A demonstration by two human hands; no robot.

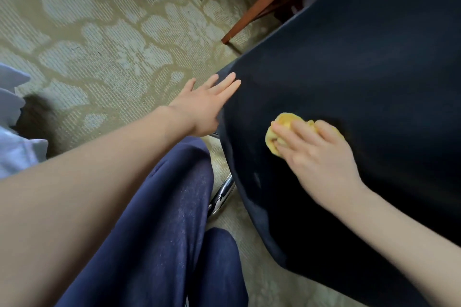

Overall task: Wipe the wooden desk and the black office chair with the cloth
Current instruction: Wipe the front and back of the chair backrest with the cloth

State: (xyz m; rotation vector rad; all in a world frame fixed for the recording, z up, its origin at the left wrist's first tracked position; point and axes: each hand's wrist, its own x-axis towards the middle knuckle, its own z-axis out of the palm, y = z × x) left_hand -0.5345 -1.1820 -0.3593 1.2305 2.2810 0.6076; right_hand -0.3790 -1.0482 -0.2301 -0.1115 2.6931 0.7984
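Both hands are on the black office chair (349,70) from where I watch; left hand (207,104) lies flat, fingers straight, against its edge; right hand (316,154) grips the bunched yellow cloth (284,122), pressed to the chair's surface.

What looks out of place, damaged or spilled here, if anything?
Nothing stands out. The right hand holds the cloth against the chair; the left hand rests flat on its edge. A faint pale mark on the chair's side may be only glare.
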